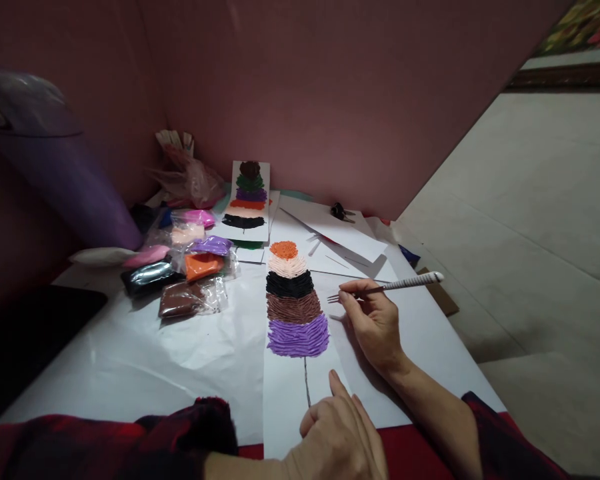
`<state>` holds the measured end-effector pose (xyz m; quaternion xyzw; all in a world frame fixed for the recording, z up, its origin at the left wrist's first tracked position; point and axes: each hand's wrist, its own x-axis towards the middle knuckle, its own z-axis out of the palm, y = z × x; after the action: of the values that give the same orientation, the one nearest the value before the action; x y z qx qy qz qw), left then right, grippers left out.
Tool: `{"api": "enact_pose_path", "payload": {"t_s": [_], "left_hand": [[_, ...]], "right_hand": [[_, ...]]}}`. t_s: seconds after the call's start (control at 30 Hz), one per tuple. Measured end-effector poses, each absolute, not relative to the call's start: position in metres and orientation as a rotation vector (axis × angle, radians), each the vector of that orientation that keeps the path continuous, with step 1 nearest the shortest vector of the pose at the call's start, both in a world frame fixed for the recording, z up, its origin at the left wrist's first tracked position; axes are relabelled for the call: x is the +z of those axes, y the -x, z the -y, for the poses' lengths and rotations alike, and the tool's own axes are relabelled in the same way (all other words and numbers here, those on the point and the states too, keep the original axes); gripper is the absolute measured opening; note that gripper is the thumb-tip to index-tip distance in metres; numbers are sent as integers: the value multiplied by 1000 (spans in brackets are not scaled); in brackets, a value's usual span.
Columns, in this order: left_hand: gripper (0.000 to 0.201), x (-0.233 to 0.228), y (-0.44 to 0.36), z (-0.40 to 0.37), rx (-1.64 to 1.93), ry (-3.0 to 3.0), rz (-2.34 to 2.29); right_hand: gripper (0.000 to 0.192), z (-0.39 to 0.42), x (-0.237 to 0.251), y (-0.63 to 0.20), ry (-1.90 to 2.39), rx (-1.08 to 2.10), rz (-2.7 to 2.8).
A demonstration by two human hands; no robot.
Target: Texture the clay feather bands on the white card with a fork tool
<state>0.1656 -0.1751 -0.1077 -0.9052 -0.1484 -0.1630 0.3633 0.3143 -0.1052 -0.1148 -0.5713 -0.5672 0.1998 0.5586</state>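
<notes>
At the far left a purple container point(55, 167) leans beside the bench point(155, 360), which is covered in white paper. Right of it lie bags of modelling clay point(190, 267) in black, brown, orange, pink and purple. Behind them a finished clay picture point(247, 200) stands against the pink wall.

In the middle lies the paper strip point(295, 393) with the clay tree point(295, 300): bands of orange, cream, black, brown and purple above a drawn trunk line. The left hand point(337, 433) rests on the strip's lower end, fingers loosely curled, one finger stretched out, pinning the paper.

To the right, the right hand point(375, 320) has its fingers clamped on a fork point(387, 287), whose tines point at the brown band's right edge, just beside the clay.

A risk, as I judge it: a heavy press could drag brown into the purple or black band, or lift clay off the paper; if the left hand eases, the strip could slide under the tines.
</notes>
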Motion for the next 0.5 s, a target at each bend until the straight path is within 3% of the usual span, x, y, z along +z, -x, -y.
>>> {"api": "enact_pose_path", "payload": {"t_s": [0.23,0.4,0.5], "left_hand": [[17,-113,-168,179,-327,2318,455],[10,-97,-168,165,-837,2480,500],[16,-72,-164,149,-1108,2642,689]], "right_hand": [[13,114,-110,-309,1155,522,1352],[18,122,-104,-304,949,470,1480],[20,129,-101,-307,868,493,1626]]}}
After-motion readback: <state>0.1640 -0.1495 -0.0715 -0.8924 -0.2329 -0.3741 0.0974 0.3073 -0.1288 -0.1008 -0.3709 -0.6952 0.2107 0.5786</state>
